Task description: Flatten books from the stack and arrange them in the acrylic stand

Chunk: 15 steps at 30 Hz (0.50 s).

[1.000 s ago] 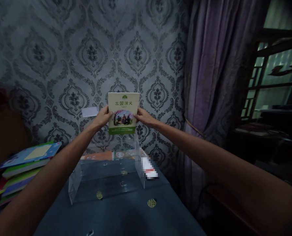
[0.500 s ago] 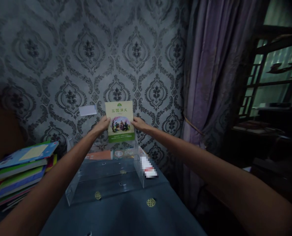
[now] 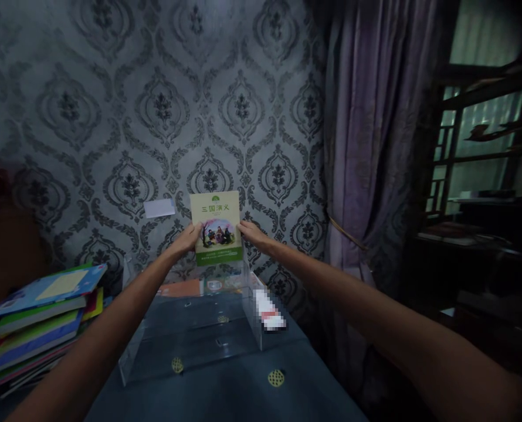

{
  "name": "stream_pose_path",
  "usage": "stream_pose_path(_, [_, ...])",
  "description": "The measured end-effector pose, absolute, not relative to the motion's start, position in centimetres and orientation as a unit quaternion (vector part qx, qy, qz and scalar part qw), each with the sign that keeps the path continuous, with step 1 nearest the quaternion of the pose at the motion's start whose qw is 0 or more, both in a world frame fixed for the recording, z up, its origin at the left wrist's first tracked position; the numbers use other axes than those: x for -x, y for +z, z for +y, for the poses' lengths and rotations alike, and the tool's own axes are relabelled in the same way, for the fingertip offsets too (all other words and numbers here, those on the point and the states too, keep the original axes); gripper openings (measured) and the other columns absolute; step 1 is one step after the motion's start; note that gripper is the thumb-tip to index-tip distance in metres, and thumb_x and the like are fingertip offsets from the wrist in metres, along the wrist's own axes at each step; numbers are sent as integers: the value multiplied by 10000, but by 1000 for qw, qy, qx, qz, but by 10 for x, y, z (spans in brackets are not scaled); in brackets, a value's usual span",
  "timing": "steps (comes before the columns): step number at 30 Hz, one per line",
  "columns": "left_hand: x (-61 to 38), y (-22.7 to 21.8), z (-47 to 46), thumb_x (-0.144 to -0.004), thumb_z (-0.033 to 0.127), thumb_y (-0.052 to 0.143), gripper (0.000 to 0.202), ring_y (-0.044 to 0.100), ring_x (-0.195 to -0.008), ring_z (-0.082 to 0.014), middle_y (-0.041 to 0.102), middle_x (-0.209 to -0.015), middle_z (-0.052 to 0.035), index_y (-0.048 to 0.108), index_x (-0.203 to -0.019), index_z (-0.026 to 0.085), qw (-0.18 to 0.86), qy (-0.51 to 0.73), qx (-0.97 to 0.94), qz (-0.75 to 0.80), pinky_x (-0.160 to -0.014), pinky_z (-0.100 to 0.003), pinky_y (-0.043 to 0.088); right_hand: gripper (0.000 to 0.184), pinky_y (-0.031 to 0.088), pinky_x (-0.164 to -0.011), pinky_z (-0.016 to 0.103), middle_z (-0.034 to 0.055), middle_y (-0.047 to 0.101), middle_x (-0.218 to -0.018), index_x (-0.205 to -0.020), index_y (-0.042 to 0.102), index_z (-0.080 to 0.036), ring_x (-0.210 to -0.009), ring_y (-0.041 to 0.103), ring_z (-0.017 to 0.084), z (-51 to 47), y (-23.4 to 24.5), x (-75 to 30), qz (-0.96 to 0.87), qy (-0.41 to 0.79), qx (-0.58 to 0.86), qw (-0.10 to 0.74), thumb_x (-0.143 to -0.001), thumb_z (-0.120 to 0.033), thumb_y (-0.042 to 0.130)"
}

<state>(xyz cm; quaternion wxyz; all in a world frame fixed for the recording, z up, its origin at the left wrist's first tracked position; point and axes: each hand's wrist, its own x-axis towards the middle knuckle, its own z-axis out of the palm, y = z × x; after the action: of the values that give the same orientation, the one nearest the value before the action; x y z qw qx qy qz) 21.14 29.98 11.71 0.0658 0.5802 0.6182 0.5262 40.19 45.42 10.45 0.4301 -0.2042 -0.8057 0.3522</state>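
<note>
I hold a thin book with a pale green cover (image 3: 216,225) upright in both hands, in front of the patterned wall. My left hand (image 3: 186,239) grips its left edge and my right hand (image 3: 251,234) grips its right edge. The book hangs just above the back of a clear acrylic rack (image 3: 190,328) that stands on the dark blue tablecloth (image 3: 226,392). Two books, one orange (image 3: 179,288) and one pale (image 3: 219,285), lean low at the back of the rack.
A stack of colourful books (image 3: 36,316) lies on the left of the table. A purple curtain (image 3: 366,176) hangs to the right, with a dark window and furniture beyond. A small white card (image 3: 159,207) is stuck on the wall.
Both hands have lowered the book towards the back of the rack. The view has shifted a little.
</note>
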Motion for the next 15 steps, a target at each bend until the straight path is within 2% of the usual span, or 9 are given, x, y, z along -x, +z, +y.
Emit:
stream_pose_path(5, [-213, 119, 299, -943, 566, 413, 515, 669, -735, -227, 704, -882, -76, 566, -1228, 165, 116, 505, -560, 647, -595, -311, 547, 268, 469, -818, 309, 44, 706, -1011, -884, 659, -193, -940, 596, 219, 449, 103, -402, -787, 383, 205, 437, -801, -373, 479])
stream_pose_path(10, [-215, 121, 295, -966, 523, 371, 466, 676, -782, -205, 704, -921, -66, 546, -1248, 196, 133, 499, -551, 655, -584, -258, 536, 264, 457, -773, 295, 28, 693, -895, -849, 643, -196, -863, 581, 201, 447, 103, -401, -773, 405, 212, 440, -775, -357, 446])
stream_pose_path(15, [-216, 121, 295, -951, 532, 390, 489, 675, -782, -228, 711, -884, -75, 564, -1222, 165, 108, 497, -562, 653, -597, -299, 553, 232, 424, -653, 262, 16, 646, -765, -790, 610, -191, -758, 556, 180, 444, 104, -401, -759, 422, 225, 443, -724, -338, 442])
